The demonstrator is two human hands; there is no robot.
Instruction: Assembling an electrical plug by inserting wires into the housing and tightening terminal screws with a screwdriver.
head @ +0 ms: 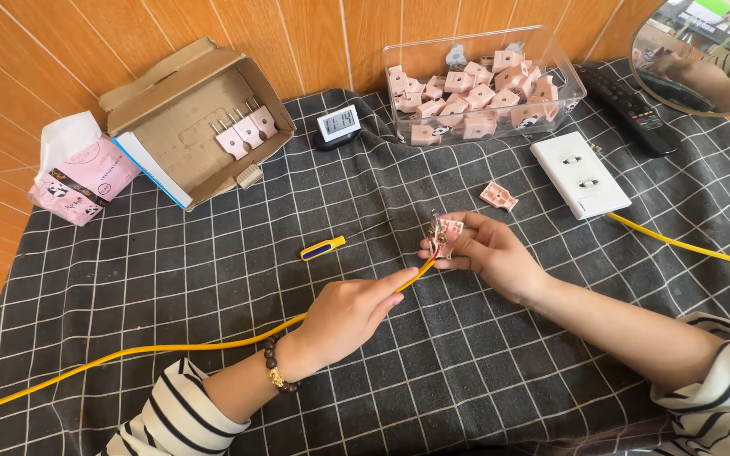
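My left hand (352,311) pinches a yellow cable (171,347) near its stripped end, where red wire shows. My right hand (487,249) holds a small pink plug part (448,230) with metal prongs against that cable end. A loose pink plug cover (498,196) lies on the cloth just beyond my right hand. A screwdriver with a yellow and blue handle (324,247) rests on the cloth to the left of the plug part.
On the grey checked cloth (213,279) stand a clear box of pink plug parts (475,84), an open cardboard box with finished plugs (200,127), a small digital clock (338,125), a white socket plate (580,174), a remote (631,110), a tissue pack (82,173) and a mirror (707,51).
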